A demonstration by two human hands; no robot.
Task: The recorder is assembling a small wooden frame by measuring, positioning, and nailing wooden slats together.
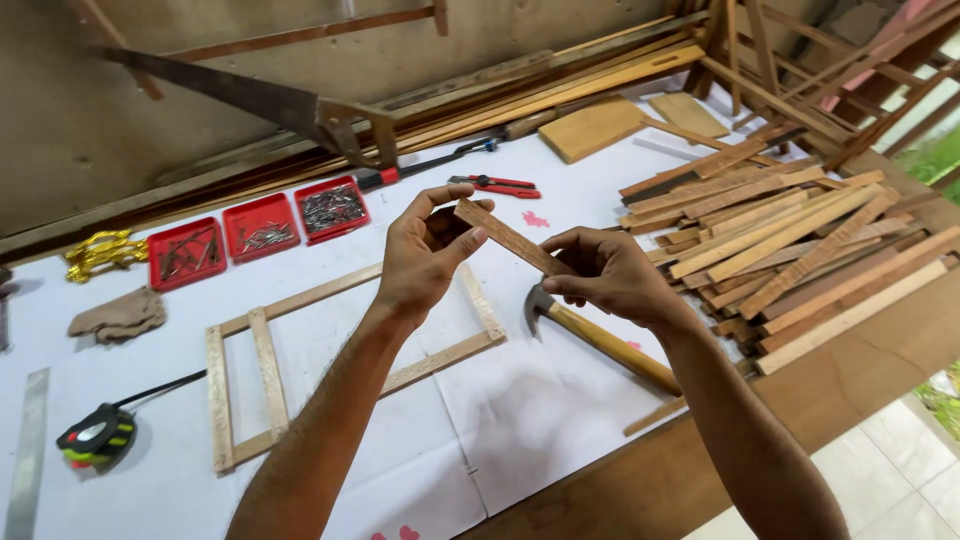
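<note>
Above the wooden frame [355, 345], left hand [420, 255] and right hand [605, 275], each grip closed on one wooden slat [510, 238]; hammer [595, 340] below

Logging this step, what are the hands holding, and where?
A short wooden strip: left hand pinches its upper end, right hand its lower end.

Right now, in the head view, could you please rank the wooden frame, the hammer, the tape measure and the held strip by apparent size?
1. Wooden frame
2. Hammer
3. Strip, though it is nearer the camera, so unsure
4. Tape measure
</note>
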